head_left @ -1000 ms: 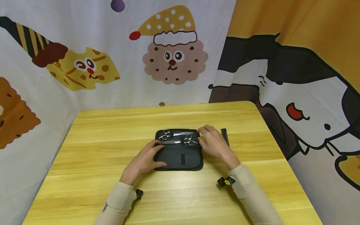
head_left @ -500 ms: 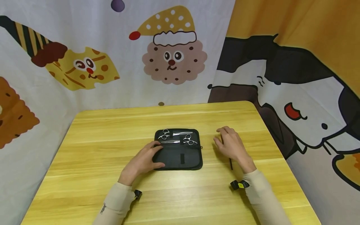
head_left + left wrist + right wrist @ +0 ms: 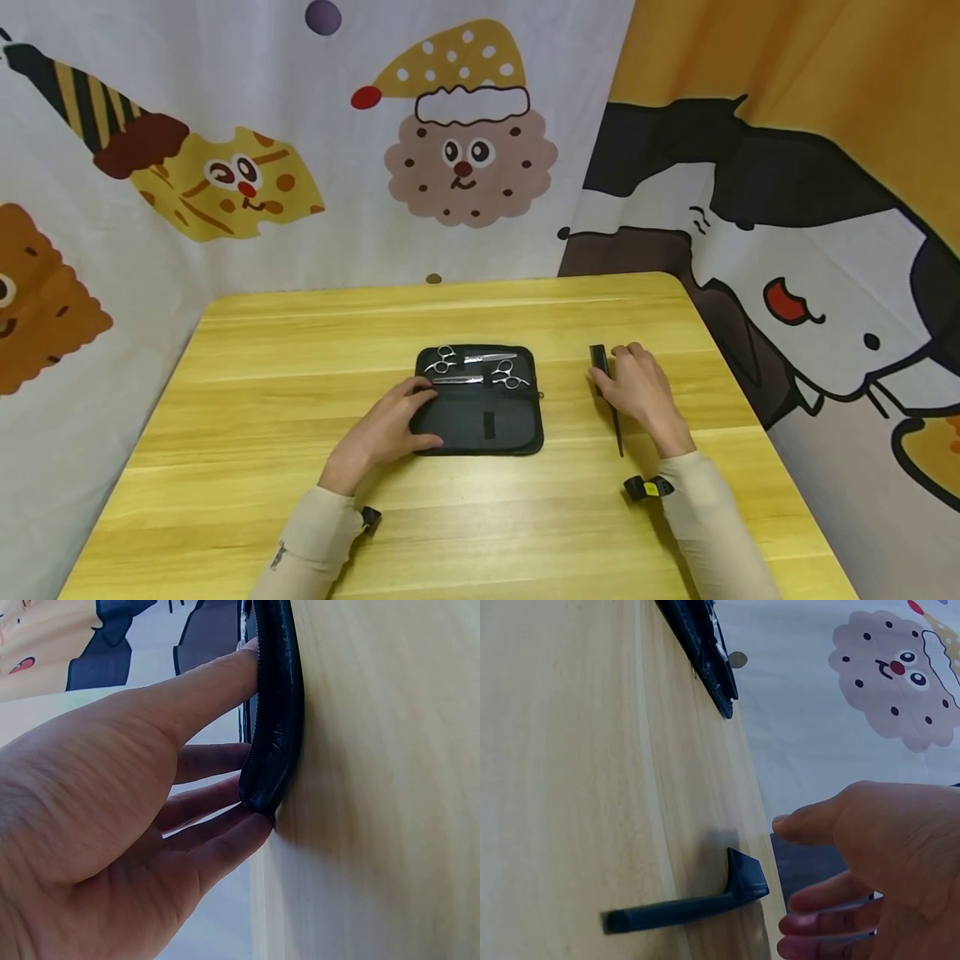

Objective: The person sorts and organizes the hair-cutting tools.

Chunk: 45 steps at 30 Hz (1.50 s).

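Observation:
A black zip case (image 3: 457,429) lies spread flat on the wooden table. Two silver hair scissors (image 3: 490,358) sit under loops in its far half, pointing opposite ways. My left hand (image 3: 382,425) rests on the case's left side, fingers at the edge and thumb on the near half. The left wrist view shows the thumb (image 3: 225,679) over the zipper rim and the fingertips against the corner. To the right lies a black tail comb (image 3: 600,358), handle toward me. My right hand (image 3: 643,387) is beside it, thumb nearest the comb; the right wrist view shows relaxed fingers holding nothing.
The pale wooden table (image 3: 300,350) has rounded far corners. A cartoon-printed curtain (image 3: 255,50) hangs behind it and along the sides. A small camera (image 3: 635,487) is strapped at the right wrist, and another camera (image 3: 371,520) at the left.
My right hand has left the case's far right corner, crossed over the comb and come to its right side. The left hand, case and scissors stay where they were.

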Each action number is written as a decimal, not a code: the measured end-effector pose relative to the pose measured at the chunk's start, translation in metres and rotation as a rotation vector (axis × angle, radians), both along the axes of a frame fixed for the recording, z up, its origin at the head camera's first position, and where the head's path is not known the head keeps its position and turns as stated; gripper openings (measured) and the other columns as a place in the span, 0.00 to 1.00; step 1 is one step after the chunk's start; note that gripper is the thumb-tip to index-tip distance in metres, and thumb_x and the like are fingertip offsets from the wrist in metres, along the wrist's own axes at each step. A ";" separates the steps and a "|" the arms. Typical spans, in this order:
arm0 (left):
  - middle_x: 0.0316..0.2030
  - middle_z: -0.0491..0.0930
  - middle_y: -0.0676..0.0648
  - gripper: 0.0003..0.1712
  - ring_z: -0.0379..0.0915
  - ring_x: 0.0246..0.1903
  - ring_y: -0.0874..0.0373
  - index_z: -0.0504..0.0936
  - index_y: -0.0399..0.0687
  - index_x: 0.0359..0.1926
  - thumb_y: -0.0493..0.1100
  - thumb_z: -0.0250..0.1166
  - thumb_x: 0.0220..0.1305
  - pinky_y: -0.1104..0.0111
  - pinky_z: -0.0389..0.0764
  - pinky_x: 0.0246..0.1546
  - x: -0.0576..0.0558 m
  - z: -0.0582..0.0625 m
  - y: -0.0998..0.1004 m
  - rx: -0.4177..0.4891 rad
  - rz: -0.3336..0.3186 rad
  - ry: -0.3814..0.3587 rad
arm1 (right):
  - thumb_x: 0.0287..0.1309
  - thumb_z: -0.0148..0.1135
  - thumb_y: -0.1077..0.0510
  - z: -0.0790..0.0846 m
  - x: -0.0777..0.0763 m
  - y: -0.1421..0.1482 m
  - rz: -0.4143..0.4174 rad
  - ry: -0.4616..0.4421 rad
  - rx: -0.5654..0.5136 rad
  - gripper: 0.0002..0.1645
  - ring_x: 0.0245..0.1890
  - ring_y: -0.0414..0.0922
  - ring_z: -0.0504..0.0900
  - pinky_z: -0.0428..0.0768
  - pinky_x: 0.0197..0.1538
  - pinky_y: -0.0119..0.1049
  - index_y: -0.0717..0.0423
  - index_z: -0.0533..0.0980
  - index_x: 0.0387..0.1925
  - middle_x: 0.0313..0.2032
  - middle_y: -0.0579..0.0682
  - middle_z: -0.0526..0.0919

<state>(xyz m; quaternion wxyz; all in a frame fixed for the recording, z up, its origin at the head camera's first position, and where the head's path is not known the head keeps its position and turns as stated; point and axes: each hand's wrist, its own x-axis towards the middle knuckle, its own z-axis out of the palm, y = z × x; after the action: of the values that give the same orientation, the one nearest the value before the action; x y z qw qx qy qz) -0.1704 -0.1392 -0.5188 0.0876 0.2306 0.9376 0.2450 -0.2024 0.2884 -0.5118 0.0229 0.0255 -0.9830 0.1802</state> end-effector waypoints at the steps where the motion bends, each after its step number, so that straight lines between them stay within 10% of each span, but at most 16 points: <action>1: 0.77 0.75 0.34 0.46 0.76 0.76 0.36 0.81 0.32 0.74 0.52 0.87 0.64 0.45 0.79 0.80 0.000 0.000 0.000 0.001 0.000 -0.001 | 0.80 0.69 0.46 0.000 0.000 0.000 -0.009 -0.007 0.002 0.37 0.58 0.76 0.84 0.86 0.61 0.72 0.79 0.78 0.66 0.63 0.79 0.80; 13: 0.76 0.75 0.35 0.47 0.76 0.76 0.37 0.81 0.33 0.74 0.53 0.88 0.63 0.45 0.78 0.80 -0.002 -0.002 -0.001 0.013 0.005 -0.011 | 0.78 0.71 0.46 -0.004 -0.004 0.000 -0.053 -0.103 0.002 0.28 0.41 0.66 0.85 0.87 0.41 0.61 0.72 0.81 0.47 0.55 0.76 0.81; 33: 0.76 0.75 0.36 0.46 0.77 0.75 0.37 0.82 0.34 0.74 0.53 0.88 0.63 0.45 0.80 0.79 -0.001 0.000 -0.002 0.013 0.006 -0.008 | 0.77 0.68 0.58 -0.001 -0.009 -0.001 -0.073 -0.159 -0.112 0.22 0.42 0.63 0.86 0.86 0.44 0.57 0.76 0.80 0.57 0.50 0.76 0.87; 45: 0.76 0.75 0.36 0.47 0.76 0.76 0.36 0.82 0.34 0.74 0.54 0.88 0.63 0.45 0.80 0.79 -0.002 0.000 -0.002 0.012 0.000 -0.006 | 0.76 0.69 0.58 0.000 -0.011 0.001 -0.078 -0.151 -0.147 0.11 0.33 0.55 0.82 0.76 0.35 0.40 0.64 0.85 0.40 0.37 0.62 0.89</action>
<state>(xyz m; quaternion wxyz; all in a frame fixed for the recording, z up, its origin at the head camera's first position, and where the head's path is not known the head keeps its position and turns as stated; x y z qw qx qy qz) -0.1725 -0.1409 -0.5186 0.0891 0.2305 0.9359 0.2512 -0.2134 0.2895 -0.5118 -0.0422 -0.0281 -0.9663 0.2524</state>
